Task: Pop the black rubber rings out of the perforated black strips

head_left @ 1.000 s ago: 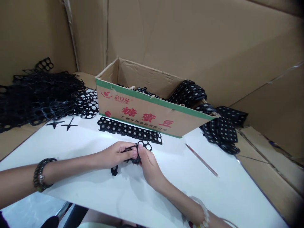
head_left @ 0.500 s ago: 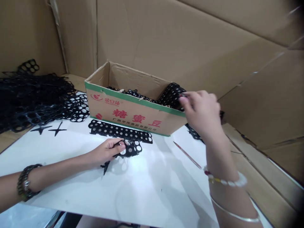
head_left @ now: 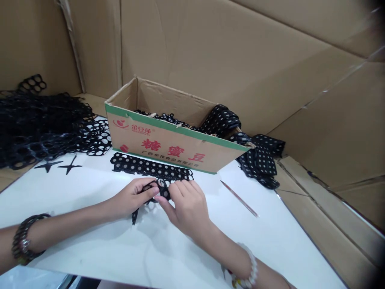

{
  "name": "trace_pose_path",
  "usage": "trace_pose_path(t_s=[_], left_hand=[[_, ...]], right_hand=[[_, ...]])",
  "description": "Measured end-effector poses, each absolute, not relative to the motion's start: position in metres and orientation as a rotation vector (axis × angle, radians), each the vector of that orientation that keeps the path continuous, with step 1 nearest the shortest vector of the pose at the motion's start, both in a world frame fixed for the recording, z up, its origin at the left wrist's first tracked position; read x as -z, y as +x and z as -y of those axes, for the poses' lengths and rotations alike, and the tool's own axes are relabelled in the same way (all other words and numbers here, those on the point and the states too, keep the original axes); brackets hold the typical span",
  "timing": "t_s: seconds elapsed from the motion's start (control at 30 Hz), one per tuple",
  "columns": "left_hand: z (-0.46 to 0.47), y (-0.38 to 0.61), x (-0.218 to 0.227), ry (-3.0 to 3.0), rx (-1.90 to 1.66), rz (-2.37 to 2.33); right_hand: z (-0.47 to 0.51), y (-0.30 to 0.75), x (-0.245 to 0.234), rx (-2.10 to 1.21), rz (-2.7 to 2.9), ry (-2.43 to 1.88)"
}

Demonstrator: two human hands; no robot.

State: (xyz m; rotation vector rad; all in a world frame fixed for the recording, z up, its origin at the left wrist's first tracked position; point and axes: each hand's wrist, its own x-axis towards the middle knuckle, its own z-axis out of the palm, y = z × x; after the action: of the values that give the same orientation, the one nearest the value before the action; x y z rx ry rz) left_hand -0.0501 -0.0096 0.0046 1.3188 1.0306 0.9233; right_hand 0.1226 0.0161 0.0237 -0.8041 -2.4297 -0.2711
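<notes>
My left hand (head_left: 132, 196) and my right hand (head_left: 186, 204) meet over the white tabletop (head_left: 168, 249), both pinching a small black perforated piece (head_left: 156, 192) that lies between their fingertips. A thin tail of that piece (head_left: 134, 216) hangs below my left hand. Just beyond the hands lies a long black strip full of round holes (head_left: 150, 167). Behind it stands an open cardboard box (head_left: 168, 140) with a green band and red print, holding more black perforated pieces.
A big tangle of black holed webbing (head_left: 42, 124) fills the left. Two small black star-shaped scraps (head_left: 58, 164) lie beside it. A thin stick (head_left: 239, 198) rests right of the hands. Black dotted strips (head_left: 261, 160) spill from the box's right end. Cardboard walls surround everything.
My right hand, which had reached up to the box's right end half a second ago, has come back down and pinches the small black piece alongside my left hand.
</notes>
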Motion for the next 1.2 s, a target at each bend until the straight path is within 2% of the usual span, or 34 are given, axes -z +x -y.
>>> trace_pose_path(t_s=[0.2, 0.3, 0.4, 0.5, 0.6, 0.7, 0.8, 0.97, 1.07, 1.2], left_hand=[[0.012, -0.049, -0.012, 1.306, -0.891, -0.97], [0.013, -0.047, -0.013, 1.129, -0.885, -0.973], [0.014, -0.046, -0.014, 1.025, -0.91, -0.996], [0.012, -0.047, -0.013, 1.011, -0.888, -1.006], [0.01, -0.049, -0.011, 0.854, -0.885, -0.932], [0.007, -0.051, -0.008, 0.69, -0.869, -0.773], [0.003, -0.053, -0.004, 0.661, -0.837, -0.637], [0.0, -0.052, 0.004, 0.811, -0.865, -0.548], [0.0, -0.053, 0.006, 0.841, -0.844, -0.567], [0.001, -0.053, 0.006, 0.824, -0.82, -0.56]], right_hand=[[-0.015, 0.123, -0.017, -0.502, 2.274, -0.85], [-0.018, 0.127, -0.016, -0.642, 2.105, -0.911], [-0.039, 0.14, -0.033, -0.46, 1.846, -0.977], [-0.076, 0.159, -0.072, -0.027, 1.562, -0.986], [-0.111, 0.166, -0.111, 0.392, 1.788, -1.183], [-0.12, 0.156, -0.124, 0.604, 1.91, -1.362], [-0.093, 0.135, -0.106, 0.606, 1.965, -1.187], [-0.038, 0.115, -0.045, 0.223, 2.509, -0.753], [-0.031, 0.116, -0.019, 0.141, 2.613, -0.788], [-0.038, 0.12, -0.012, 0.006, 2.634, -0.925]])
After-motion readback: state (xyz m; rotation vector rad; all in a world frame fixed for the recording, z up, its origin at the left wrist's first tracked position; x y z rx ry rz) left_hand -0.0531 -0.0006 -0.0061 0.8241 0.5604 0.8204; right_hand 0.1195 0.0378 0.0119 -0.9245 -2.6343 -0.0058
